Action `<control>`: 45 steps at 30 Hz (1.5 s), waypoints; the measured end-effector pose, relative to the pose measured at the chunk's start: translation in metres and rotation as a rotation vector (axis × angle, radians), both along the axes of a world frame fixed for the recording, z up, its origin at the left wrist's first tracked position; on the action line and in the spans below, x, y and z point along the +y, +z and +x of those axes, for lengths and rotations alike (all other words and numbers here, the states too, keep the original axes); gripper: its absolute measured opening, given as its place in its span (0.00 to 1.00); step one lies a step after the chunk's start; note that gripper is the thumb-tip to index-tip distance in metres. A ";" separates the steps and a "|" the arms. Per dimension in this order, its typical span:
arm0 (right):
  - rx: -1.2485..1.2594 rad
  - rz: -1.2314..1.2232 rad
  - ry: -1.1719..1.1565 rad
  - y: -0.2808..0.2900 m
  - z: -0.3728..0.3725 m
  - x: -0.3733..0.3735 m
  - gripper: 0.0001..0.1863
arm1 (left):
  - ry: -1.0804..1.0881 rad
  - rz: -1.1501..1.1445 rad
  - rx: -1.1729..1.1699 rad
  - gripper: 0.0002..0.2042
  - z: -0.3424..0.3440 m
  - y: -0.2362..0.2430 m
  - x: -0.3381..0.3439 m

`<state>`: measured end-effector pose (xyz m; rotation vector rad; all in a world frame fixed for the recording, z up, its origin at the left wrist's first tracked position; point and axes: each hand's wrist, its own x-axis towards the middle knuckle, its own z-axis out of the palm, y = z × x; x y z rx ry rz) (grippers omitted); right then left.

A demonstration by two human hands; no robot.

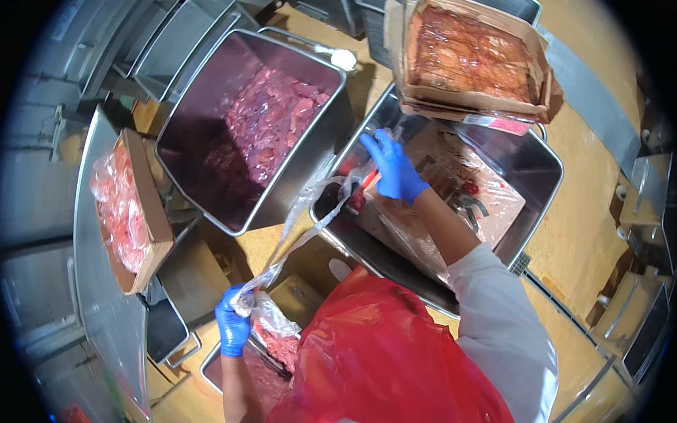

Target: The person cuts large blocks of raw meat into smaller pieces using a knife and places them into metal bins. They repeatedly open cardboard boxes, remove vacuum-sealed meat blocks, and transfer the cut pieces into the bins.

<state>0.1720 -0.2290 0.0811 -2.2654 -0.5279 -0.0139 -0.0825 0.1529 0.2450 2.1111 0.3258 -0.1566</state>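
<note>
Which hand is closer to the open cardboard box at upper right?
Right. The right hand is just below and left of the box; the left hand is much farther down and left, gripping clear plastic.

Meat tub (212, 369): we find it partly hidden by the red apron (365, 344), which the lower edge cuts off. Red item (369, 179) at the right hand (396, 170): too small for us to identify.

Yellowish flr (590, 227) carries steel bins (307, 166), & steel tbl (109, 333) at L carries cardbd box (156, 202).
</note>
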 end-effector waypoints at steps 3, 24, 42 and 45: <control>0.054 -0.167 0.411 0.001 -0.015 0.071 0.62 | 0.113 -0.004 -0.023 0.09 -0.013 0.027 0.017; 0.844 0.781 0.397 0.144 -0.030 0.313 0.06 | 0.713 0.392 -0.405 0.20 -0.077 0.065 0.120; 0.474 0.824 0.905 0.197 -0.035 0.234 0.23 | 0.398 -0.014 -0.584 0.23 0.122 0.015 0.033; 0.722 0.684 0.671 0.102 -0.011 0.194 0.50 | 0.521 -0.262 -0.581 0.20 0.137 0.039 0.030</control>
